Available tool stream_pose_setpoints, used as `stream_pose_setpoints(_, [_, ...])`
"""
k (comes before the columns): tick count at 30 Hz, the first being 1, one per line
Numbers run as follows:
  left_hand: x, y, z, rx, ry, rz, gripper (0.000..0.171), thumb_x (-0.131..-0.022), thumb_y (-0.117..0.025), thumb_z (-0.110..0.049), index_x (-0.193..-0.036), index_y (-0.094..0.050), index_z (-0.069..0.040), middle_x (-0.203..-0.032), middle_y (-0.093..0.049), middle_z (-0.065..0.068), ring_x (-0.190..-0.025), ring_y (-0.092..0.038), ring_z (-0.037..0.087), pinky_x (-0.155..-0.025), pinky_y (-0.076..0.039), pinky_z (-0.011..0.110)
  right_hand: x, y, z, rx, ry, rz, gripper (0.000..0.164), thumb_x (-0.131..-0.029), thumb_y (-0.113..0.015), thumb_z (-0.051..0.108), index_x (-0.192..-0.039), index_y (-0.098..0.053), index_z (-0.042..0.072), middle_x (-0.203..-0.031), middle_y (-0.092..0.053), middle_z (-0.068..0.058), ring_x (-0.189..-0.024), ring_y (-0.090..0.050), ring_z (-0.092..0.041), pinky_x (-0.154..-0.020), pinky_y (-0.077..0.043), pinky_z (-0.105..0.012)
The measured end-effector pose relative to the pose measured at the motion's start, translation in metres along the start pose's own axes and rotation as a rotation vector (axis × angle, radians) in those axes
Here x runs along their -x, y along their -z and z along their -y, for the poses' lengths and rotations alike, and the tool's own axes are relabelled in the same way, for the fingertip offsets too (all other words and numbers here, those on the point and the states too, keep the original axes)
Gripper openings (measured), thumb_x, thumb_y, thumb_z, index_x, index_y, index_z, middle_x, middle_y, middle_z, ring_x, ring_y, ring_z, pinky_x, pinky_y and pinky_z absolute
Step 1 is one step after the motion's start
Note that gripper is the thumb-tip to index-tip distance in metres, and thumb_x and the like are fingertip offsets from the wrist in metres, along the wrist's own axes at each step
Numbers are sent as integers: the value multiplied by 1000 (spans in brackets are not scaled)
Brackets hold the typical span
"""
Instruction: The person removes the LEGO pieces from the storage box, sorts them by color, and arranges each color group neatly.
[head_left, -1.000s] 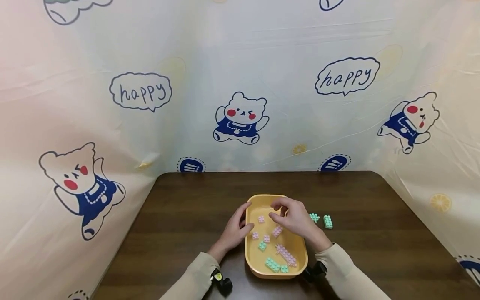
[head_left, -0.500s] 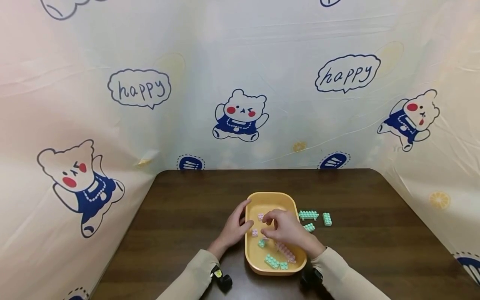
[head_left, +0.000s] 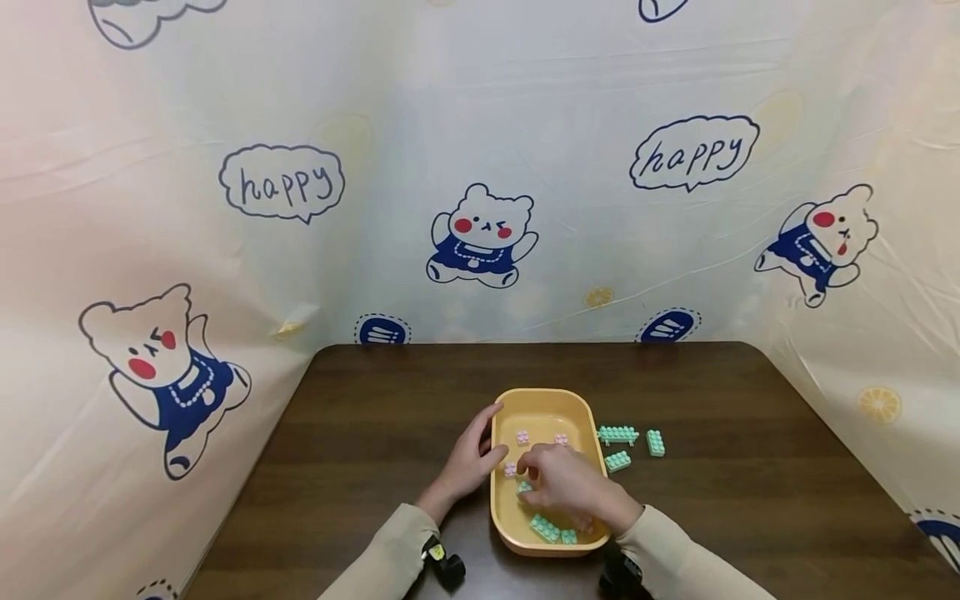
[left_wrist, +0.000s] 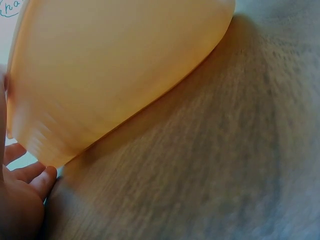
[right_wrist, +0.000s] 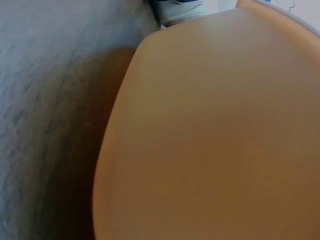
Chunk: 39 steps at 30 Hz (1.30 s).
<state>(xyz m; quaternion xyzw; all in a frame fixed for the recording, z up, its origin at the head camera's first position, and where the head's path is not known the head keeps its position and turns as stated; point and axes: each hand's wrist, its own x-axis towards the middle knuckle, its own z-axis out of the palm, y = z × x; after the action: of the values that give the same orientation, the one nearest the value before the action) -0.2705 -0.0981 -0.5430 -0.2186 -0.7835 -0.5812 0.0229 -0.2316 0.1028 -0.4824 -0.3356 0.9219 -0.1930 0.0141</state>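
A yellow plastic tray (head_left: 540,404) stands on the table, holding several pink and mint green toy bricks. My left hand (head_left: 467,462) rests along its left side, thumb and index fingertip at the rim; in the left wrist view, fingers (left_wrist: 45,181) lie against the outer wall. My right hand (head_left: 564,482) reaches down inside the tray with curled fingers. Its thumb and index finger are right at a small mint green brick (head_left: 524,487); I cannot tell whether they pinch it. Pink bricks (head_left: 522,437) lie beyond the hand, and a longer mint brick (head_left: 544,528) lies nearer me.
To the right of the tray, outside it, lie a long mint green piece (head_left: 618,434), a mint brick (head_left: 618,461) and another mint brick (head_left: 656,443). A printed curtain (head_left: 585,167) hangs behind the dark wooden table (head_left: 375,417).
My right hand has moved from the tray's far right part toward its middle left and nearer me, uncovering the mint pieces on the table and a pink brick. The left hand stays on the tray.
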Motion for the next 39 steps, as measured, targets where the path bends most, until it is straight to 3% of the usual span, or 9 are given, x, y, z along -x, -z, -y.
stream_pose_setpoints(6, [2,-1,-4,-6,8,13,66,-91,-60,-1,-151,-32,-8,-155,-31,17,-138,-38,36,-106,-42,49,2,-3,1,8,21,-6,25,-80,-77,32,-98,-73,15,-80,-60,8,-65,-49,0,-56,-43,-16])
stream_pose_setpoints(14, [10,6,-38,7,13,47,64,-92,-59,-1,-149,-31,0,-154,-31,23,-137,-39,40,-105,-42,50,3,-6,-1,31,28,-2,23,-79,-78,32,-96,-74,18,-81,-60,9,-65,-48,1,-54,-42,-17])
stream_pose_setpoints(27, [9,7,-40,4,16,44,64,-92,-59,-2,-149,-31,0,-154,-31,22,-137,-39,41,-106,-41,51,4,-5,-2,66,15,17,22,-78,-78,32,-95,-74,19,-80,-56,12,-64,-47,1,-54,-40,-18])
stream_pose_setpoints(39, [8,7,-40,21,18,45,64,-91,-59,-1,-149,-31,1,-153,-31,22,-137,-39,41,-106,-40,52,2,-2,-2,14,0,-2,21,-77,-79,33,-93,-73,19,-78,-55,11,-65,-47,-1,-54,-40,-18])
